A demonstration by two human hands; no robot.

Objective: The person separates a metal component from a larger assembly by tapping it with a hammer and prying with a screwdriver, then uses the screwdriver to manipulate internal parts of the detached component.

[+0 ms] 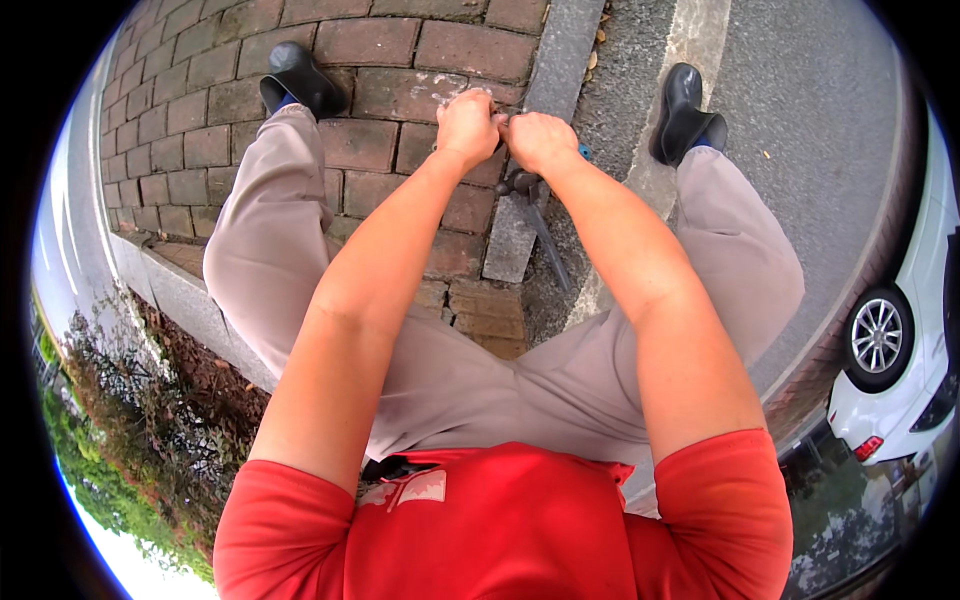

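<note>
My left hand [467, 128] and my right hand [541, 140] meet in front of me, above the brick pavement beside the kerb. Both are closed, fingers curled and thumbs toward each other. A small dark bit shows between them; what they grip is mostly hidden by the fingers. A small blue piece [584, 151] peeks out beside my right wrist. Just below the hands, a dark hammer-like tool [545, 240] with a knobbed head and a straight handle lies across the kerb's edge. Pale specks mark the bricks by my left fingers.
A grey stone kerb [560, 70] divides the brick pavement [370, 95] from the asphalt [800, 110], which bears a white painted line [695, 35]. My black shoes [298, 82] stand on either side. Shrubs [130, 400] grow at left; a white car [900, 330] stands at right.
</note>
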